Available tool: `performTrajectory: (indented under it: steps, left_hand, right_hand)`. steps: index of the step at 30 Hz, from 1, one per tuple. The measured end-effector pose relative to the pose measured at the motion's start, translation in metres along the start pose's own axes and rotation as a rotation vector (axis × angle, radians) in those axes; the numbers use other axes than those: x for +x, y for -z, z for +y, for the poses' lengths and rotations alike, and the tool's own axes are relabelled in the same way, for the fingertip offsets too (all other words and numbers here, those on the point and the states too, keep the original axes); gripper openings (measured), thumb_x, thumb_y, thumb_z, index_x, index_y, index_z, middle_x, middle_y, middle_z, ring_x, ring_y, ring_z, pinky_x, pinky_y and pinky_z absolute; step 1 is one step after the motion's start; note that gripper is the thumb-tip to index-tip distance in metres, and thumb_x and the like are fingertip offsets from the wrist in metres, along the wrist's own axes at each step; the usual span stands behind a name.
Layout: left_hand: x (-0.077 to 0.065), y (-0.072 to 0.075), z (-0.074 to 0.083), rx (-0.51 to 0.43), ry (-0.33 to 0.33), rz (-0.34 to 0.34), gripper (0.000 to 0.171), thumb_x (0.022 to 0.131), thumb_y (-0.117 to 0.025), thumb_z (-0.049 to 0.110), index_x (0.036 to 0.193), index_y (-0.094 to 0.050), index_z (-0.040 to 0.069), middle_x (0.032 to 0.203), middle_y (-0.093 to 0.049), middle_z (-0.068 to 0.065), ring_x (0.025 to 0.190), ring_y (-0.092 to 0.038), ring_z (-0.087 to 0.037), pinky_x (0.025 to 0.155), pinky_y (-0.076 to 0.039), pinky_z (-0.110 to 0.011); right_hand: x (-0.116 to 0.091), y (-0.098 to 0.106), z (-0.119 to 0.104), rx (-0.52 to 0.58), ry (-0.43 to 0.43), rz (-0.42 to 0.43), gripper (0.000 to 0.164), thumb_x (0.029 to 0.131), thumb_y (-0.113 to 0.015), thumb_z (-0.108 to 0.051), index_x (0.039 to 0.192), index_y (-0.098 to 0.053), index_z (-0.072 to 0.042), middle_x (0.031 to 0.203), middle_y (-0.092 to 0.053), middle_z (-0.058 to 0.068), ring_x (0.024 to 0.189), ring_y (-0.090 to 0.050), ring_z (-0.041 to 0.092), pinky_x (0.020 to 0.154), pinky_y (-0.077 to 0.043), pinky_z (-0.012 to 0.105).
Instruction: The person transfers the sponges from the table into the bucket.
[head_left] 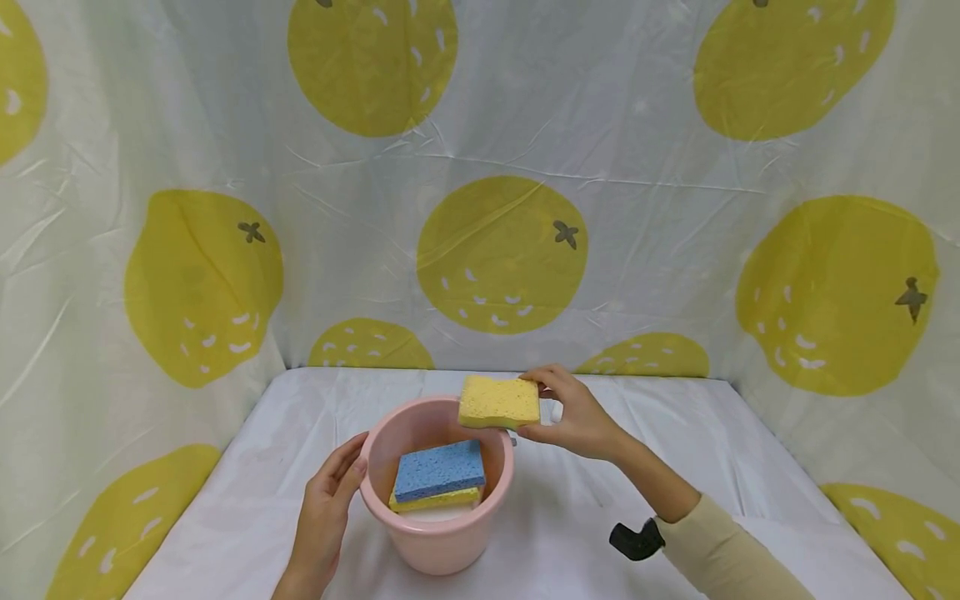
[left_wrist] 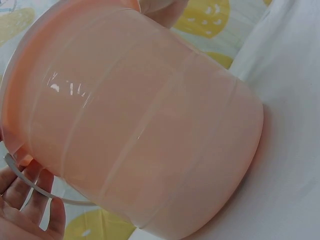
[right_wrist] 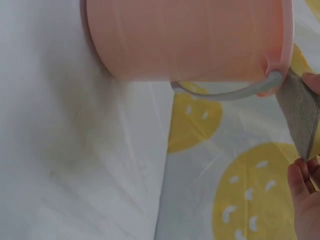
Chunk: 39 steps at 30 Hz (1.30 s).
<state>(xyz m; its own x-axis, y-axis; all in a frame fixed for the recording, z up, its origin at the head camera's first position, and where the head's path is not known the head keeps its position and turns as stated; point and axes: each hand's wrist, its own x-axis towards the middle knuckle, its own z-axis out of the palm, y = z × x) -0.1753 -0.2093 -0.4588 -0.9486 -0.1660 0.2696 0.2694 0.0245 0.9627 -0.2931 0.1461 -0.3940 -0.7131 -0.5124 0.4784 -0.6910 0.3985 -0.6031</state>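
A pink bucket (head_left: 444, 546) stands upright on the white-covered table, its grey handle (right_wrist: 227, 94) hanging at the back. My left hand (head_left: 330, 492) holds the bucket's left rim, thumb at the lip and fingers outside. My right hand (head_left: 573, 421) pinches a yellow sponge (head_left: 498, 402) by its right end, above the bucket's right rear rim. A grey underside of that sponge (right_wrist: 300, 112) shows in the right wrist view. Inside the bucket, a blue sponge (head_left: 438, 468) lies tilted on a yellow one (head_left: 435, 502). Something whitish beneath them is partly hidden.
White cloth (head_left: 577, 533) covers the table. Curtains printed with yellow fruit (head_left: 502, 254) enclose it at the back and both sides. A black piece (head_left: 636, 540) sticks out beside the right sleeve (head_left: 723, 546).
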Motion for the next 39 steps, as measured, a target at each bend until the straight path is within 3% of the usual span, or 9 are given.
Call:
performTrajectory:
  steps: [10,20,28,35,39]
  left_hand:
    - [-0.001,0.001,0.002,0.017,0.002,0.006,0.042,0.109,-0.057,0.023,0.147,-0.055,0.006,0.147,-0.056,-0.012,0.129,-0.055,-0.006,0.1,-0.045,-0.017]
    - [-0.001,-0.001,0.006,0.028,0.078,0.011,0.046,0.108,-0.059,0.033,0.148,-0.055,0.01,0.147,-0.056,-0.007,0.13,-0.053,-0.007,0.099,-0.045,-0.015]
    - [-0.001,-0.001,0.006,0.02,0.083,0.017,0.046,0.108,-0.059,0.032,0.147,-0.055,0.009,0.147,-0.056,-0.008,0.13,-0.054,-0.006,0.099,-0.045,-0.016]
    - [0.0,-0.001,0.003,0.005,0.05,0.01,0.044,0.109,-0.059,0.028,0.147,-0.056,0.007,0.146,-0.057,-0.01,0.129,-0.055,-0.007,0.1,-0.046,-0.018]
    - [0.0,0.0,0.002,0.004,0.044,0.012,0.044,0.108,-0.059,0.027,0.147,-0.056,0.006,0.146,-0.057,-0.011,0.129,-0.055,-0.007,0.1,-0.045,-0.017]
  right_hand:
    - [0.01,-0.023,-0.021,0.033,0.125,-0.084,0.065,0.08,-0.092,-0.026,0.136,-0.061,-0.013,0.126,-0.055,-0.005,0.117,-0.057,0.015,0.1,-0.053,0.042]
    - [0.022,-0.036,-0.038,0.047,0.174,-0.131,0.066,0.079,-0.092,-0.022,0.136,-0.061,-0.011,0.128,-0.055,-0.003,0.116,-0.057,0.015,0.1,-0.053,0.042]
    - [0.026,-0.043,-0.043,0.048,0.174,-0.152,0.068,0.08,-0.092,-0.028,0.138,-0.06,-0.013,0.127,-0.056,-0.005,0.115,-0.057,0.013,0.1,-0.052,0.036]
    - [0.025,-0.045,-0.043,0.009,0.18,-0.162,0.082,0.08,-0.092,-0.036,0.148,-0.055,-0.01,0.138,-0.054,0.004,0.125,-0.053,0.024,0.101,-0.049,0.049]
    - [0.023,-0.042,-0.042,0.014,0.193,-0.161,0.073,0.086,-0.086,-0.033,0.148,-0.056,-0.008,0.139,-0.055,0.01,0.128,-0.053,0.03,0.104,-0.048,0.05]
